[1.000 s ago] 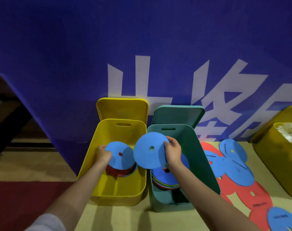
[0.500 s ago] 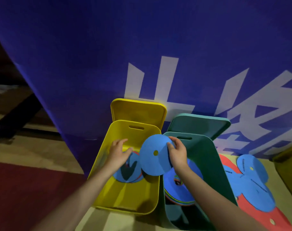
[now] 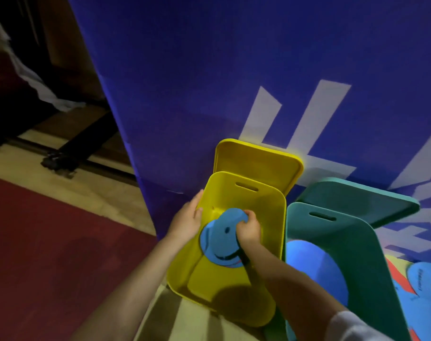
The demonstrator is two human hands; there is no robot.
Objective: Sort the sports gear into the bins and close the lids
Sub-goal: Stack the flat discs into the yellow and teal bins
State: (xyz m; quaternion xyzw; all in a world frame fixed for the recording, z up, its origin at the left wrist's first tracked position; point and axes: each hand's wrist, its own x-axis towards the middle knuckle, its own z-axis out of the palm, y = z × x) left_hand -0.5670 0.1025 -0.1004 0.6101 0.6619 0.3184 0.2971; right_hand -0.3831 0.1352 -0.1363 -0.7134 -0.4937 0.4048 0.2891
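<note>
The open bin (image 3: 236,286) nearest the left edge of the floor was bright yellow, and its raised lid (image 3: 258,163) the same yellow. The blue discs (image 3: 219,242) inside it were plain sky blue with a small dark hole at the middle. The neighbouring bin (image 3: 372,262) and its lid (image 3: 357,200) were teal green, with a blue disc (image 3: 315,269) inside. The banner (image 3: 209,82) behind was deep violet-blue with white characters. The carpet (image 3: 49,254) was dark red; the floor (image 3: 61,188) pale tan. Discs at the right edge (image 3: 426,286) were blue over red. One sleeve (image 3: 352,328) was white.
</note>
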